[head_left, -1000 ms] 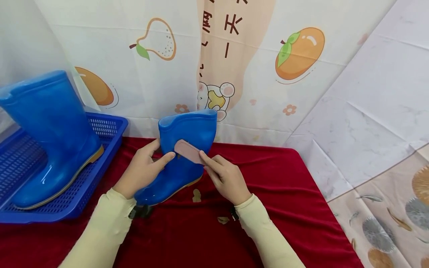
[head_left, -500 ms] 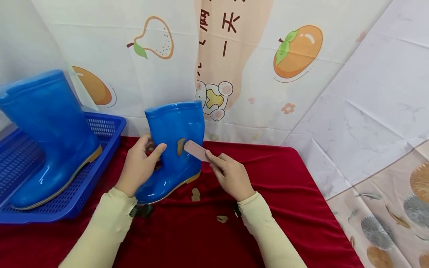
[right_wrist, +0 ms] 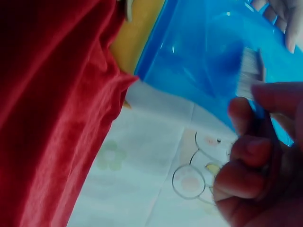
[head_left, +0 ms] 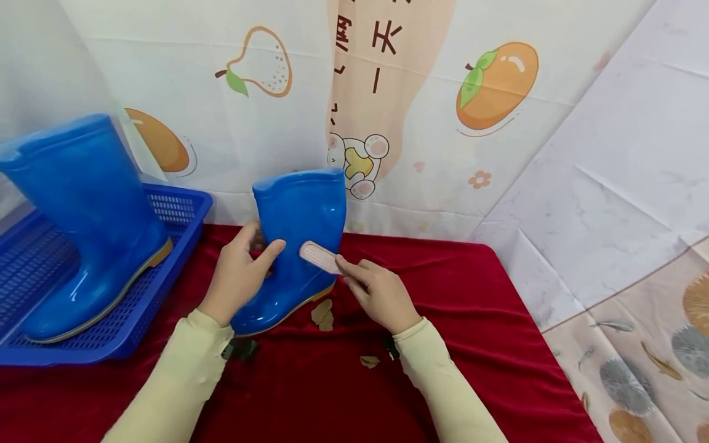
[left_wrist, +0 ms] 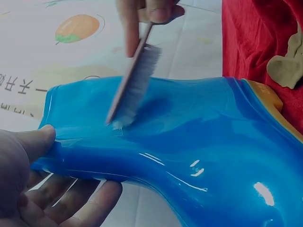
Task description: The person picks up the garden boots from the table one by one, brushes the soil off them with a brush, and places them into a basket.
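A blue rain boot (head_left: 301, 209) with a tan sole stands on the red cloth, its shaft tilted. My left hand (head_left: 238, 271) holds the shaft at its front side, thumb on the near face and fingers behind. My right hand (head_left: 382, 292) grips the handle of a pink-backed brush (head_left: 320, 256). In the left wrist view the brush's pale bristles (left_wrist: 142, 78) meet the side of the shaft (left_wrist: 90, 101). The right wrist view shows fingers (right_wrist: 246, 177) curled round the handle. Flat brown, clay-like pieces (head_left: 323, 315) lie beside the boot's sole.
At the left, a blue plastic basket (head_left: 191, 212) holds another blue rain boot (head_left: 83, 191). Another brown flake (head_left: 369, 361) lies nearer me on the red cloth (head_left: 460, 320). Behind the table hangs a white fruit-print curtain (head_left: 421, 203).
The brown patch on the boot's shaft is gone, and another brown piece lies by the sole. The brush has turned so its bristle side shows; the boot has shifted in my left hand.
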The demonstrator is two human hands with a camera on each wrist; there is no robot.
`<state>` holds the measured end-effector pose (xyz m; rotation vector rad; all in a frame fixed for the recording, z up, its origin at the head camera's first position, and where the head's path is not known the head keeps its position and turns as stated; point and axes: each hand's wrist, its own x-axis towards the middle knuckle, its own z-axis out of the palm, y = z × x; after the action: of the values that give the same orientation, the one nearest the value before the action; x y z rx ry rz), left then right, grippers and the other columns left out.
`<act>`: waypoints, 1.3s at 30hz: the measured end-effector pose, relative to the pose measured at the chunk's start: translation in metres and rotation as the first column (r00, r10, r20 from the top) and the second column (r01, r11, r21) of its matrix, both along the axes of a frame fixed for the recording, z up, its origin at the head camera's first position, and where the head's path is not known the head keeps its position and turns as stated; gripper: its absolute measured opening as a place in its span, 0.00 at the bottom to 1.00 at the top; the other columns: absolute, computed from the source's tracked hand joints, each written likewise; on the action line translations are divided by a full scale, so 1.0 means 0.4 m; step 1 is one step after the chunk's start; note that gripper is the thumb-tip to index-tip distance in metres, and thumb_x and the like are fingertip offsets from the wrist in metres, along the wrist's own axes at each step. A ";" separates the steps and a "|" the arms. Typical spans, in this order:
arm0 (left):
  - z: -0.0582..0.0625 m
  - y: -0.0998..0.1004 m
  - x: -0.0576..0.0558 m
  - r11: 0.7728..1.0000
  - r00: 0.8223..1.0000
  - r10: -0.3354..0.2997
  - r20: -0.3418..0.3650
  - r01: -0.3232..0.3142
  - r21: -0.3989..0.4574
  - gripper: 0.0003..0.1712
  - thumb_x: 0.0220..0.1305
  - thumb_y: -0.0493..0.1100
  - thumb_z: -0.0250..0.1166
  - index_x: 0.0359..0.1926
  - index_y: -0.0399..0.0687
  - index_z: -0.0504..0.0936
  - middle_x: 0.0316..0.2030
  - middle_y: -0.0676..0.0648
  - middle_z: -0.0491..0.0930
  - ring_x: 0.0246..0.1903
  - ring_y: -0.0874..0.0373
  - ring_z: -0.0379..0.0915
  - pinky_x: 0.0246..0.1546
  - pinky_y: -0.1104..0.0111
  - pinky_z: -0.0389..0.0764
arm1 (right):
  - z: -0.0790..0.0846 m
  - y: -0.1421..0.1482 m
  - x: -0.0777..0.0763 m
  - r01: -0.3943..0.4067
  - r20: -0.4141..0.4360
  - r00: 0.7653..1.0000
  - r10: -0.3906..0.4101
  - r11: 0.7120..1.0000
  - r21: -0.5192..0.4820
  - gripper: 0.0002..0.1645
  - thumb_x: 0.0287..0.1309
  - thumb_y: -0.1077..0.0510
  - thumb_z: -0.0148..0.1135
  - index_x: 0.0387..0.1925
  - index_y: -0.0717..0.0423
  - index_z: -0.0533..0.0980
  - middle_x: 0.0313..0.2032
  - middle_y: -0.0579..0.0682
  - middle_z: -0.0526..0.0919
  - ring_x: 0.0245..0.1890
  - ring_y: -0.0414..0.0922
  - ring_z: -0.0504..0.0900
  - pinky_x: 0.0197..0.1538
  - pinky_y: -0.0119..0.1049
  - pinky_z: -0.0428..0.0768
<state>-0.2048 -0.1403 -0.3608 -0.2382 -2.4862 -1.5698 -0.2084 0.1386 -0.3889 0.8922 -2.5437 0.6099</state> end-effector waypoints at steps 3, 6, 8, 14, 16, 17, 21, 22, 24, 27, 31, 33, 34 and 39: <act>0.000 0.001 -0.001 1.000 1.000 0.001 0.000 -0.001 0.000 0.34 0.77 0.57 0.58 0.72 0.41 0.66 0.57 0.33 0.79 0.52 0.34 0.81 0.44 0.44 0.85 | 0.003 0.016 -0.003 0.038 0.079 0.996 -0.038 0.999 -0.006 0.29 0.67 0.58 0.69 0.67 0.42 0.78 0.29 0.41 0.79 0.25 0.38 0.69 0.28 0.31 0.72; 0.001 0.002 -0.001 1.000 1.000 0.000 0.002 0.000 -0.003 0.34 0.77 0.57 0.59 0.72 0.41 0.66 0.57 0.33 0.79 0.52 0.35 0.81 0.44 0.44 0.86 | 0.007 0.024 -0.006 0.022 0.107 0.994 -0.018 0.999 -0.043 0.29 0.67 0.58 0.69 0.69 0.46 0.77 0.43 0.45 0.88 0.35 0.40 0.82 0.40 0.33 0.84; 0.003 0.002 0.001 1.000 1.000 -0.002 0.003 0.002 -0.019 0.34 0.76 0.58 0.59 0.71 0.41 0.67 0.56 0.34 0.80 0.52 0.35 0.81 0.46 0.43 0.85 | 0.011 0.025 -0.006 -0.013 0.093 0.995 0.020 0.996 -0.084 0.29 0.68 0.59 0.68 0.69 0.51 0.76 0.52 0.48 0.87 0.44 0.42 0.86 0.50 0.37 0.86; 0.004 0.001 0.003 0.995 0.998 -0.057 -0.016 0.055 -0.087 0.34 0.77 0.57 0.58 0.72 0.41 0.67 0.56 0.35 0.81 0.53 0.36 0.82 0.52 0.37 0.81 | 0.010 0.014 -0.005 -0.118 -0.009 0.993 0.118 0.987 -0.110 0.27 0.68 0.60 0.68 0.67 0.52 0.78 0.39 0.45 0.85 0.33 0.38 0.76 0.37 0.30 0.78; 0.003 0.002 0.001 0.993 0.997 -0.069 -0.026 0.067 -0.093 0.33 0.77 0.56 0.58 0.72 0.41 0.67 0.57 0.35 0.81 0.53 0.35 0.82 0.51 0.38 0.82 | 0.005 0.016 -0.008 -0.117 -0.001 0.993 0.117 0.988 -0.096 0.27 0.67 0.60 0.69 0.66 0.51 0.79 0.35 0.44 0.84 0.30 0.38 0.72 0.33 0.30 0.74; 0.002 0.002 -0.001 0.994 0.997 -0.070 -0.032 0.067 -0.092 0.33 0.78 0.56 0.58 0.72 0.41 0.67 0.56 0.35 0.81 0.52 0.36 0.82 0.50 0.38 0.82 | 0.002 0.018 -0.011 -0.103 0.014 0.994 0.105 0.991 -0.088 0.27 0.66 0.60 0.69 0.66 0.50 0.79 0.35 0.43 0.84 0.29 0.38 0.72 0.32 0.30 0.74; -0.002 0.001 -0.004 0.995 0.997 -0.058 -0.041 0.055 -0.083 0.31 0.78 0.56 0.58 0.70 0.40 0.68 0.55 0.35 0.81 0.50 0.37 0.83 0.48 0.40 0.84 | -0.006 0.033 -0.022 -0.018 0.124 0.992 0.028 0.997 -0.076 0.26 0.65 0.59 0.71 0.64 0.48 0.80 0.41 0.44 0.89 0.33 0.38 0.80 0.37 0.31 0.81; -0.003 0.000 -0.005 0.995 0.998 -0.055 -0.038 0.052 -0.080 0.31 0.78 0.56 0.58 0.70 0.40 0.68 0.55 0.35 0.81 0.50 0.37 0.83 0.48 0.41 0.84 | -0.008 0.037 -0.025 -0.003 0.144 0.990 0.014 0.997 -0.076 0.26 0.65 0.59 0.71 0.64 0.48 0.81 0.44 0.44 0.90 0.35 0.38 0.83 0.40 0.32 0.83; -0.006 -0.001 -0.004 0.996 0.998 -0.053 -0.033 0.050 -0.077 0.31 0.78 0.56 0.58 0.70 0.40 0.68 0.55 0.35 0.81 0.49 0.37 0.83 0.48 0.41 0.84 | -0.008 0.040 -0.027 0.006 0.162 0.987 0.009 0.996 -0.089 0.25 0.65 0.58 0.70 0.64 0.49 0.81 0.46 0.45 0.90 0.39 0.38 0.84 0.43 0.34 0.84; -0.008 -0.001 -0.003 0.995 0.998 -0.061 -0.025 0.059 -0.080 0.32 0.78 0.56 0.57 0.71 0.41 0.67 0.57 0.35 0.80 0.51 0.36 0.83 0.49 0.40 0.84 | -0.002 0.038 -0.025 -0.050 0.124 0.990 0.068 0.989 -0.142 0.26 0.66 0.59 0.70 0.64 0.50 0.80 0.46 0.45 0.89 0.38 0.38 0.83 0.42 0.34 0.84; -0.007 0.000 0.001 0.991 0.994 -0.103 -0.021 0.101 -0.087 0.34 0.79 0.55 0.56 0.75 0.43 0.63 0.62 0.34 0.78 0.54 0.33 0.81 0.51 0.38 0.82 | 0.007 0.024 -0.016 -0.152 0.033 0.986 0.161 0.969 -0.196 0.27 0.67 0.59 0.69 0.67 0.50 0.78 0.42 0.45 0.88 0.35 0.38 0.77 0.39 0.31 0.80; -0.006 0.002 0.002 0.989 0.992 -0.124 -0.023 0.122 -0.088 0.35 0.79 0.55 0.56 0.77 0.43 0.61 0.64 0.34 0.76 0.56 0.32 0.80 0.51 0.37 0.81 | 0.009 0.020 -0.014 -0.162 0.008 0.986 0.166 0.967 -0.197 0.28 0.67 0.60 0.69 0.67 0.49 0.78 0.38 0.44 0.87 0.32 0.37 0.74 0.35 0.30 0.78; -0.005 0.003 0.003 0.988 0.991 -0.128 -0.025 0.126 -0.088 0.35 0.79 0.54 0.56 0.77 0.43 0.61 0.65 0.34 0.76 0.56 0.31 0.80 0.51 0.37 0.80 | 0.010 0.019 -0.013 -0.151 0.003 0.988 0.155 0.970 -0.190 0.28 0.66 0.59 0.69 0.67 0.49 0.78 0.37 0.43 0.86 0.31 0.37 0.73 0.34 0.29 0.77; -0.004 0.003 0.000 0.991 0.995 -0.097 -0.030 0.094 -0.091 0.33 0.79 0.55 0.56 0.75 0.41 0.63 0.64 0.33 0.76 0.55 0.32 0.81 0.51 0.38 0.81 | -0.005 0.031 -0.024 -0.012 0.086 0.996 0.023 0.991 -0.131 0.26 0.65 0.60 0.71 0.64 0.51 0.80 0.36 0.46 0.87 0.29 0.39 0.75 0.32 0.33 0.76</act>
<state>-0.2049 -0.1390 -0.3623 -0.3998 -2.5570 -1.4768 -0.2181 0.1511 -0.3909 0.8601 -2.5405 0.8271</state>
